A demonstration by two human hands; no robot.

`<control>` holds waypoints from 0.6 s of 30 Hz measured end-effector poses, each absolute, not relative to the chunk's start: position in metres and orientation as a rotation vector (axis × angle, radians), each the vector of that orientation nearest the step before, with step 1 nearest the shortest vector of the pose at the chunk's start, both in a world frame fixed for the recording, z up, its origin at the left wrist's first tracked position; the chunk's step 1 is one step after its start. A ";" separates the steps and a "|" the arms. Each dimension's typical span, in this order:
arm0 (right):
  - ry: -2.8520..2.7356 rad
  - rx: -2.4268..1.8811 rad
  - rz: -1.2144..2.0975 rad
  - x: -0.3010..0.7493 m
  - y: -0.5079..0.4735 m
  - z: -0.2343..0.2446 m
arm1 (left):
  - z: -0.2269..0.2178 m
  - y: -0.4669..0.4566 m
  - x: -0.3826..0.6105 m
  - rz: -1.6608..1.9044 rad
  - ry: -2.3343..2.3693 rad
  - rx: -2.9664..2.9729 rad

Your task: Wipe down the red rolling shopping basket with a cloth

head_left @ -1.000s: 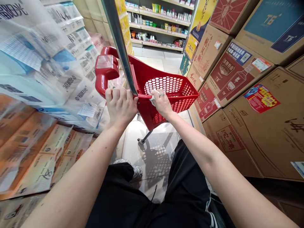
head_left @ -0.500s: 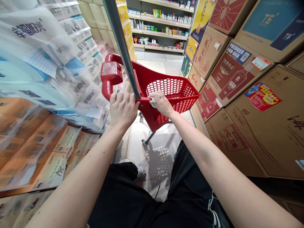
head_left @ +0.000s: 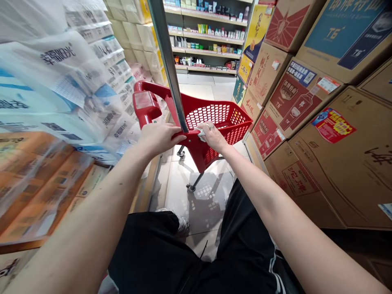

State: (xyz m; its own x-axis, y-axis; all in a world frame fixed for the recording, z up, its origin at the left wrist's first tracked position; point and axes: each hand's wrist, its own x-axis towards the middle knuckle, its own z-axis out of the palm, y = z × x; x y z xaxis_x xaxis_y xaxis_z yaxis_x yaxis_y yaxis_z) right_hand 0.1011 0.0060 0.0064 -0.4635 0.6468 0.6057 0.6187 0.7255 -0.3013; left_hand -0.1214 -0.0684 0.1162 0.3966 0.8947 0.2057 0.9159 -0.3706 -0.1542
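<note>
A red plastic shopping basket on wheels (head_left: 226, 122) stands tilted on the tiled floor in front of me, with nothing visible inside it. A grey metal pull handle (head_left: 168, 61) rises from its near rim toward me. My left hand (head_left: 159, 136) is closed round the near rim at the foot of that handle. My right hand (head_left: 212, 136) rests on the rim just to the right, fingers curled over a crumpled white cloth (head_left: 200, 132) pressed against the red plastic.
Wrapped packs of paper goods (head_left: 61, 102) are stacked along the left. Cardboard cartons (head_left: 306, 114) form a wall on the right. A narrow tiled aisle (head_left: 199, 87) runs ahead to shelves of bottles (head_left: 211, 36). My legs in black trousers fill the bottom.
The basket has rolled a little forward and right along the aisle. My left hand has turned lower on the rim. My right hand stays on the cloth.
</note>
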 end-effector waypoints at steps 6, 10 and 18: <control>-1.821 -1.037 0.043 0.077 -0.030 -0.028 | 0.104 -0.076 -0.116 -0.247 -1.590 -2.317; -1.642 -1.166 0.104 0.057 -0.062 -0.062 | 0.100 -0.076 -0.111 -0.377 -1.591 -2.303; -1.541 -1.328 0.156 0.031 -0.054 -0.043 | 0.098 -0.071 -0.110 -0.380 -1.524 -2.284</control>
State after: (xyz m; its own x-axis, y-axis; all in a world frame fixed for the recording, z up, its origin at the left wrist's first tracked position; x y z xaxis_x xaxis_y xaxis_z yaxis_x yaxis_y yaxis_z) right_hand 0.0312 -0.0539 -0.0433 0.1625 0.7824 0.6012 0.6459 0.3763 -0.6643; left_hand -0.1104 -0.0713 0.0982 0.3795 0.8258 0.4172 0.9250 -0.3483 -0.1521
